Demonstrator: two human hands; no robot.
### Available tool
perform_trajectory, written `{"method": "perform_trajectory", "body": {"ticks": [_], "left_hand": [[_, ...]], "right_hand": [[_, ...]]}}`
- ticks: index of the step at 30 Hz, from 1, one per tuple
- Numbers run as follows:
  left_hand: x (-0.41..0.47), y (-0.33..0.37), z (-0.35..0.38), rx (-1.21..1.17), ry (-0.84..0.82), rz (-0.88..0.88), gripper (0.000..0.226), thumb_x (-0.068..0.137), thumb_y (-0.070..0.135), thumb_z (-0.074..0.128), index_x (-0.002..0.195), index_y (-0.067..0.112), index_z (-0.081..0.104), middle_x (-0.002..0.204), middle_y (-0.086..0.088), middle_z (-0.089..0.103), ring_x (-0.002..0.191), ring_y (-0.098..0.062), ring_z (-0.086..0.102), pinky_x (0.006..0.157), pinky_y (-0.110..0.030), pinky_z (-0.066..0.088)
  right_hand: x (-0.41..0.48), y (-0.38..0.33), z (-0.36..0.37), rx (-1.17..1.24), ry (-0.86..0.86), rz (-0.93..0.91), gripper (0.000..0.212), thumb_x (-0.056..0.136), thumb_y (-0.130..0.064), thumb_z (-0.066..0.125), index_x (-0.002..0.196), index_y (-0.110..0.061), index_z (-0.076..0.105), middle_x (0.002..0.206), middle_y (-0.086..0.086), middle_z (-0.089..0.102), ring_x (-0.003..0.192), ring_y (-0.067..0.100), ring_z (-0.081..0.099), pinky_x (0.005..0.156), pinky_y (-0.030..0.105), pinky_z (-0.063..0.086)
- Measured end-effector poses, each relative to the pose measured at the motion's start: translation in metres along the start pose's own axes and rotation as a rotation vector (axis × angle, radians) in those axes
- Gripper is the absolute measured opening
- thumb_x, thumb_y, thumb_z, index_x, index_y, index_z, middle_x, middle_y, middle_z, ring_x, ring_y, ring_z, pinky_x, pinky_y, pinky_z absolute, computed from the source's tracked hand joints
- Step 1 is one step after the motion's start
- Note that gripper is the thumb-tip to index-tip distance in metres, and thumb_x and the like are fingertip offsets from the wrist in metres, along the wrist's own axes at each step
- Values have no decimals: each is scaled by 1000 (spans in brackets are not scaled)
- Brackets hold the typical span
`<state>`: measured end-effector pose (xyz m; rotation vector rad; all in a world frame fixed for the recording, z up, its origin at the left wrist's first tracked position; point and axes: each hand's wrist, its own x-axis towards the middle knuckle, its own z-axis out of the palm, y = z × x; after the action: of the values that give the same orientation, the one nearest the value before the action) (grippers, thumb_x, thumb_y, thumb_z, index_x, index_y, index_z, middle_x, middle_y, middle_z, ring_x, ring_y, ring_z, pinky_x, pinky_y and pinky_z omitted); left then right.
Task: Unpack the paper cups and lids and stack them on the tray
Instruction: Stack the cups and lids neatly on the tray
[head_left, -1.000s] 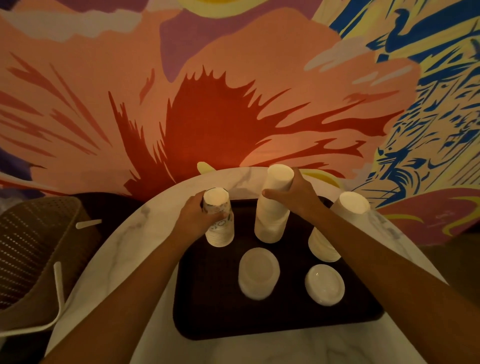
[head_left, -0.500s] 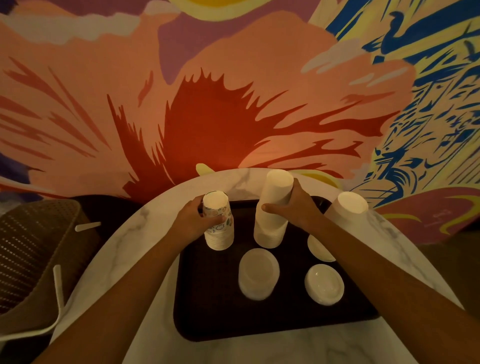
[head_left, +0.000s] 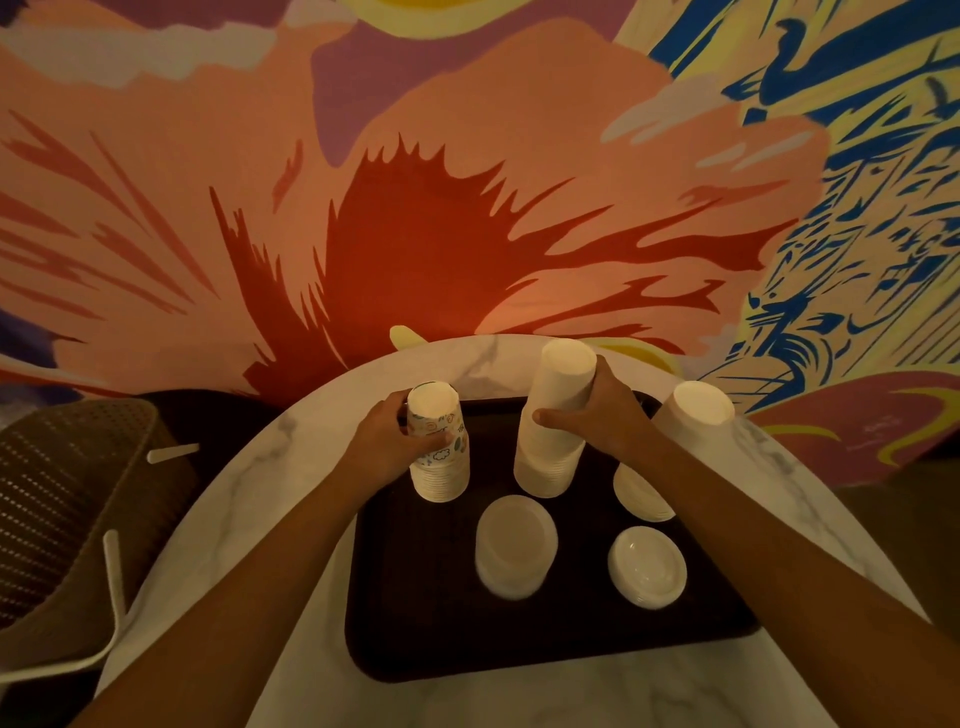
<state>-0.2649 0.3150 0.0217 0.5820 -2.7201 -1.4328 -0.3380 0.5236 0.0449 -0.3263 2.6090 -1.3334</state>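
A dark tray (head_left: 431, 623) lies on the round marble table (head_left: 218, 545). My left hand (head_left: 387, 441) grips a short upside-down stack of printed paper cups (head_left: 439, 447) at the tray's back left. A taller stack of plain white cups (head_left: 556, 426) stands upside down in the middle back, with my right hand (head_left: 605, 415) curled round it. A third white cup stack (head_left: 691, 415) stands at the back right, partly behind my right forearm. Two piles of white lids (head_left: 514, 545) (head_left: 647, 566) sit in the tray's front half.
A woven brown chair (head_left: 57, 519) with a white frame stands to the left of the table. The painted mural wall (head_left: 467, 182) rises just behind the table's far edge. Marble shows in front of the tray.
Both hands keep their grips. The tall white stack has shifted slightly right and back; the view has tilted a little.
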Motion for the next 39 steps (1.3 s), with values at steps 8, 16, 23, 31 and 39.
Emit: {"method": "perform_trajectory", "body": {"ticks": [8, 16, 23, 31, 39], "left_hand": [[10, -5, 3, -17, 41, 2, 68, 79, 18, 70, 137, 15, 36, 141, -8, 42, 127, -26, 43, 98, -37, 42], [10, -1, 3, -66, 38, -7, 74, 78, 22, 71, 140, 16, 31, 144, -8, 38, 128, -27, 42, 97, -39, 43], [-5, 36, 2, -56, 213, 190, 67, 80, 34, 67, 138, 21, 35, 140, -1, 43, 130, -19, 39, 104, -36, 35], [-4, 89, 33, -124, 4, 266, 78, 77, 31, 71, 142, 20, 28, 147, -2, 36, 132, -19, 38, 100, -31, 36], [4, 106, 60, -82, -50, 201, 81, 78, 28, 71, 143, 18, 24, 148, -4, 35, 133, -23, 36, 103, -37, 35]], "right_hand": [[4, -1, 5, 50, 59, 9, 81, 70, -19, 79, 135, -14, 31, 138, 6, 44, 129, 23, 40, 104, 41, 37], [10, -4, 5, 38, 42, 29, 84, 69, -21, 79, 136, -13, 29, 139, 7, 43, 129, 24, 40, 104, 41, 37], [-5, -16, -27, -75, 42, -26, 96, 68, -28, 80, 144, -18, 22, 145, 6, 37, 130, 24, 38, 102, 38, 37], [-31, 33, -99, -261, 221, -65, 84, 69, -24, 79, 139, -15, 32, 140, 10, 38, 127, 25, 38, 99, 35, 35], [-27, 85, -79, -127, 160, 70, 86, 63, -25, 83, 133, -17, 34, 133, 8, 46, 125, 28, 43, 104, 51, 38]]}}
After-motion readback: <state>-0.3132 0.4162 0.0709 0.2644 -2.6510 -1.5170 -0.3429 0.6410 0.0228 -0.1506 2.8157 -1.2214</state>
